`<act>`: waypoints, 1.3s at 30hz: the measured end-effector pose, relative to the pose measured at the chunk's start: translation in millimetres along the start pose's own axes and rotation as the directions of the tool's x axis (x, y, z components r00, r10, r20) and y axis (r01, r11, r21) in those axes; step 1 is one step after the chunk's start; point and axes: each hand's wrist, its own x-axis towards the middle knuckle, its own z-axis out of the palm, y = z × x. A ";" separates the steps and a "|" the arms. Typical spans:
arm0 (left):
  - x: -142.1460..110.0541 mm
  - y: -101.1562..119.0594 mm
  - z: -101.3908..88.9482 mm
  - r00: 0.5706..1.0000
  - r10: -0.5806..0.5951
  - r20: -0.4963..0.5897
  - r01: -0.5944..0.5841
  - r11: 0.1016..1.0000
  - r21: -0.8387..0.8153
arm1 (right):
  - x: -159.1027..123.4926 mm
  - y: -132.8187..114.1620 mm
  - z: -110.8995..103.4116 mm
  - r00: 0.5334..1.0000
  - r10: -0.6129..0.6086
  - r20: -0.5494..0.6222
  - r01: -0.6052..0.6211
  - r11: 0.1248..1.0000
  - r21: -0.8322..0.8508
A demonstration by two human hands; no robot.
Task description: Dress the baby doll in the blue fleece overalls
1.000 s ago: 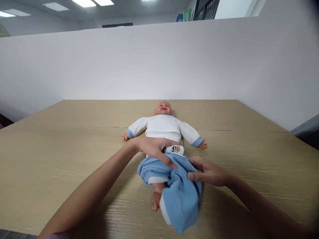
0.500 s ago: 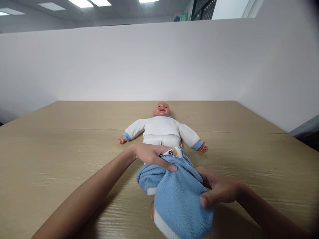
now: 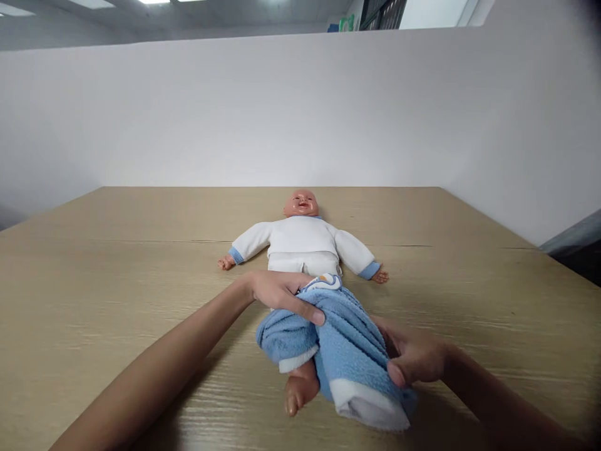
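Note:
A baby doll (image 3: 304, 240) in a white top lies on its back on the wooden table (image 3: 117, 288), head pointing away from me. Light blue fleece trousers (image 3: 345, 351) with white cuffs cover its legs. One bare foot (image 3: 295, 391) sticks out of the left trouser leg. My left hand (image 3: 282, 292) grips the waistband of the trousers at the doll's hip. My right hand (image 3: 410, 357) is closed on the right trouser leg near its white cuff (image 3: 370, 407), which lies low over the table.
A tall white partition (image 3: 300, 113) runs behind and to the right of the table. The wooden top stretches wide on both sides of the doll. A dark object (image 3: 575, 247) shows past the right edge.
My right hand drew the right trouser leg down toward me, then lowered the cuff to the table. The left hand stayed at the waistband. More of the bare foot shows.

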 end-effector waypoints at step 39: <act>0.0 52.5 41.7 0.860 -0.358 -0.363 0.502 0.718 0.482 | 9.6 17.5 141.0 0.356 -0.014 -0.934 -0.164 0.984 -0.077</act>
